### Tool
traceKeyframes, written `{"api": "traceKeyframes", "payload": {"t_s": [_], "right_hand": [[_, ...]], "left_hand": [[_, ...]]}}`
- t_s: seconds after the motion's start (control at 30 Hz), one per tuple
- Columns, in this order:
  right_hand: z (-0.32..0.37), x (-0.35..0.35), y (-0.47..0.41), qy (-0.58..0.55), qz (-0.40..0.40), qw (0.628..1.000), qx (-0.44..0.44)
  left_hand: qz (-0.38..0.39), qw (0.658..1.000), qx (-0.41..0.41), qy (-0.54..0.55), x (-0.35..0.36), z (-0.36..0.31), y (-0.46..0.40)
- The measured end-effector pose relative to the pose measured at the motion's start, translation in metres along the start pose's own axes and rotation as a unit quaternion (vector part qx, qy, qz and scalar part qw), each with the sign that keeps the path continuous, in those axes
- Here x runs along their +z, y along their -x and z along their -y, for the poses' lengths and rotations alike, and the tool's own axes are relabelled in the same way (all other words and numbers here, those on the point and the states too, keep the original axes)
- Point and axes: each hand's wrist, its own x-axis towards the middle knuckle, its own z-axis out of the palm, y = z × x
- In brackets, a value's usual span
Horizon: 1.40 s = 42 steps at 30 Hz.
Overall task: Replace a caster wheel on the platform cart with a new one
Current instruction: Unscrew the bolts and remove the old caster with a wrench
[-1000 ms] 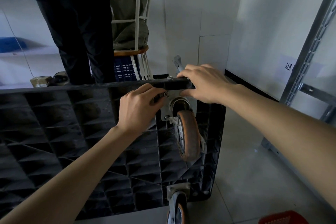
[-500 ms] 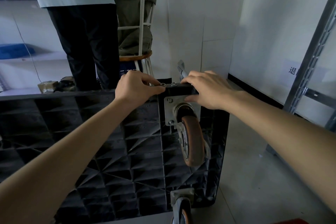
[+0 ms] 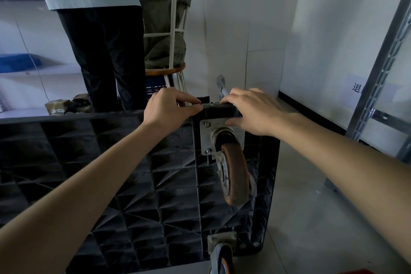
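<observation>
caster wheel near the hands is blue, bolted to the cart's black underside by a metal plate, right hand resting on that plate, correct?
Not quite: the caster wheel is orange-brown, not blue, as the head view shows. It is mounted on the cart's black underside by a metal plate, with the right hand resting on it.

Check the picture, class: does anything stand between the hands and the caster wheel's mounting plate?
Nothing visible does. The right hand already rests on the mounting plate, and the left hand pinches at the cart's top edge beside it.
</observation>
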Motion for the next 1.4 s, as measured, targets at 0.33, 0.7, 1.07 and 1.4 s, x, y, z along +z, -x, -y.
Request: {"api": "traceKeyframes", "payload": {"t_s": [0.33, 0.7, 1.07, 1.4], "right_hand": [[0.000, -0.001, 0.001, -0.001, 0.001, 1.000, -0.004], [0.003, -0.001, 0.004, -0.006, 0.006, 1.000, 0.012], [0.010, -0.007, 0.005, 0.019, 0.018, 0.999, 0.025], [0.012, -0.009, 0.007, 0.023, 0.024, 0.999, 0.029]], "left_hand": [[0.002, 0.999, -0.026, -0.018, 0.002, -0.007, 0.000], [-0.092, 0.989, 0.114, -0.001, 0.022, -0.006, 0.065], [0.054, 0.979, -0.070, 0.185, 0.065, -0.001, 0.098], [0.060, 0.943, -0.154, 0.290, 0.081, -0.007, 0.096]]}}
